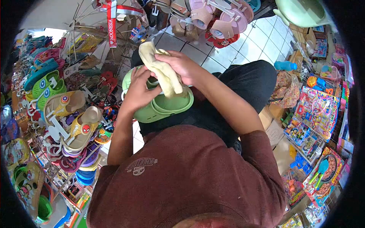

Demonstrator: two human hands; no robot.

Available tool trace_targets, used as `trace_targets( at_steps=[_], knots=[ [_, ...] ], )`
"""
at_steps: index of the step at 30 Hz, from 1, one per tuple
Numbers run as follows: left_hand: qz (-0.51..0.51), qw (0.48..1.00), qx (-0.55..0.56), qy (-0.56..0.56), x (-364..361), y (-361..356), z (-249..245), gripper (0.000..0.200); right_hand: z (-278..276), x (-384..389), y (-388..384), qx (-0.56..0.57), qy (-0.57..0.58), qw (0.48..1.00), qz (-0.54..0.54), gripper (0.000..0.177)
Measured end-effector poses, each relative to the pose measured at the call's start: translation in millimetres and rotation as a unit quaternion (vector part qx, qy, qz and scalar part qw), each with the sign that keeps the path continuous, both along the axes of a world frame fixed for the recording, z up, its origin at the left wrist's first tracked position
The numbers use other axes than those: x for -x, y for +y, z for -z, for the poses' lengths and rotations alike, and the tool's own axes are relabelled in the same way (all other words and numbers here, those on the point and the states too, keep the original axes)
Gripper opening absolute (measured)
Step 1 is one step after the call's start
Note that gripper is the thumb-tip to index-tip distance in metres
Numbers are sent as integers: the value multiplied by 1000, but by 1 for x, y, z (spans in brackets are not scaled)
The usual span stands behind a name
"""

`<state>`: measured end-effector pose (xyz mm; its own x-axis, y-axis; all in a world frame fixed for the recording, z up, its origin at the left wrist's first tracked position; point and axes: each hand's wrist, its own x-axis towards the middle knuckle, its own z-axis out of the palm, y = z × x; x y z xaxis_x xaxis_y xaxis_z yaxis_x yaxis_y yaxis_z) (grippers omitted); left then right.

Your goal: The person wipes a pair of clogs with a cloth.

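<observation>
A pair of light green clogs [163, 113] rests on my lap, over the dark trousers. My left hand [140, 89] lies over the clogs, its fingers curled at the upper opening and touching the cloth's side. A pale yellow cloth [166, 75], folded and crumpled, is gripped in my right hand [178, 66] above the clogs. The cloth's lower end hangs over the opening of the nearer clog. What my left fingers hold is partly hidden.
Racks of sandals [70, 104] crowd the left side. More pink sandals [230, 22] hang ahead over the tiled floor [190, 53]. Packaged toys [317, 110] and a blue bottle [285, 66] are on the right. A red and white ribbon [111, 24] hangs at upper left.
</observation>
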<state>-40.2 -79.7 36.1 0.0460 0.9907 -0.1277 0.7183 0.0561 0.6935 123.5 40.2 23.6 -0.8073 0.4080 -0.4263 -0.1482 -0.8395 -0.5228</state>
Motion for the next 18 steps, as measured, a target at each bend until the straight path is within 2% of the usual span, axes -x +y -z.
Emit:
trace_targets(
  at_steps=[2,6,9,13,16,18],
  knots=[
    [-15,999,-27,9,-3,-2,2,43,2,0,-1,0,0,1000,12,32],
    [53,996,-22,62,-8,1,-33,53,19,-21,15,4,-1,1000,17,35],
    [51,992,18,116,-13,2,-40,52,1,-40,11,-39,-26,999,11,36],
    [9,989,59,134,-23,2,-51,50,4,-51,14,-21,24,999,-36,41],
    [11,992,73,107,-17,2,-51,52,15,-54,18,-21,15,999,-45,40],
    [5,991,47,128,-12,-5,-45,55,20,-55,17,-6,-2,999,-42,39]
  ],
)
